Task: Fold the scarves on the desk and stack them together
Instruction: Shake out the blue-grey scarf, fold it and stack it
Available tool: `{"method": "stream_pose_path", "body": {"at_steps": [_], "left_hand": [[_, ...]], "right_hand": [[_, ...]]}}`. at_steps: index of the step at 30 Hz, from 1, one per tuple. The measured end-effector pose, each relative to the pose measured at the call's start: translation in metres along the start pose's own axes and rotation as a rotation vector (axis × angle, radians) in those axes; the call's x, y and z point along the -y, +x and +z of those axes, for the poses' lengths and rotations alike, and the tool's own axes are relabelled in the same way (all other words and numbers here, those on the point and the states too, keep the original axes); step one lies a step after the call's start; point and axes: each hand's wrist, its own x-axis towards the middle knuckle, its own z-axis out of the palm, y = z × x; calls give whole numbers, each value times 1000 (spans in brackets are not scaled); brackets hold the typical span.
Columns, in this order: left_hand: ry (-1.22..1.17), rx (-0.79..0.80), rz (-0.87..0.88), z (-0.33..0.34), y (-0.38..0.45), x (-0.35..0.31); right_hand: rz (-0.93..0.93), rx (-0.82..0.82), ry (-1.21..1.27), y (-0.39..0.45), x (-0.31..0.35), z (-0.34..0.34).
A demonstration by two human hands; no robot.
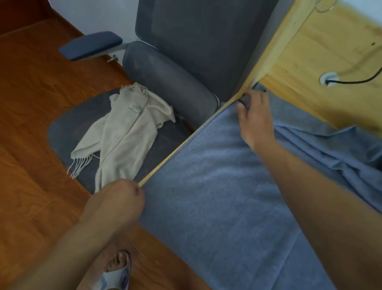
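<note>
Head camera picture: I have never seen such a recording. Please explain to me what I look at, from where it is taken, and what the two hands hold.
There is no machine here. A person wears one wide camera on the head, so you look forward and down along their own bare arms.

On the pale wooden desk lies a large blue-grey woven scarf, spread flat along the desk edge and rumpled on the far side. The left hand pinches its near corner at the desk edge. The right hand holds the far corner along the same edge.

A second, cream fringed scarf lies crumpled on the seat of the grey mesh office chair, not on the desk. Below, you see the brown wooden floor and the person's foot in a slipper. A black cable runs into a hole in the desk.
</note>
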Motion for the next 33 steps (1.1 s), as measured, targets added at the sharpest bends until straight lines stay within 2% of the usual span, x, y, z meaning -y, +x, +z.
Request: {"method": "stream_pose_path", "body": {"at_steps": [2,3,4,7,10,12,15,18,19,20,22,24,26,27,30,31,33], "left_hand": [[247,-315,119,0,-7,-16],[253,-424,229,3,-9,-30],[184,-463,360,9,-7,-47],[72,-269,650,42,13,-119],[251,-67,780,73,44,-182],[342,-46,714,86,69,-194],[357,-97,366,76,100,-174],[266,-25,-22,37,115,-143],[273,-30,-74,25,121,-142],[304,-109,-36,15,128,-146],[292,-273,195,7,146,-168],[143,-229,329,7,164,-203],[7,-110,307,13,173,-231],[25,-85,297,19,173,-238],[167,-206,302,32,159,-238],[142,-251,295,34,156,-239],[54,-228,281,34,156,-245]], "right_hand": [[71,-36,12,-25,-10,-19],[109,-1,-2,-40,-20,-29],[141,49,-31,-54,-33,-38],[210,166,-191,-77,-87,-61],[225,244,-317,-77,-121,-73],[198,319,-375,-78,-133,-70],[232,404,-469,-83,-142,-69],[234,399,-477,-90,-146,-76],[219,394,-482,-92,-147,-78],[203,395,-496,-93,-147,-78],[171,405,-525,-96,-148,-74],[147,403,-532,-98,-149,-77],[107,406,-541,-106,-155,-86],[86,418,-546,-112,-160,-92],[76,495,-543,-132,-171,-110],[90,515,-549,-135,-174,-115],[155,533,-547,-132,-173,-120]]}}
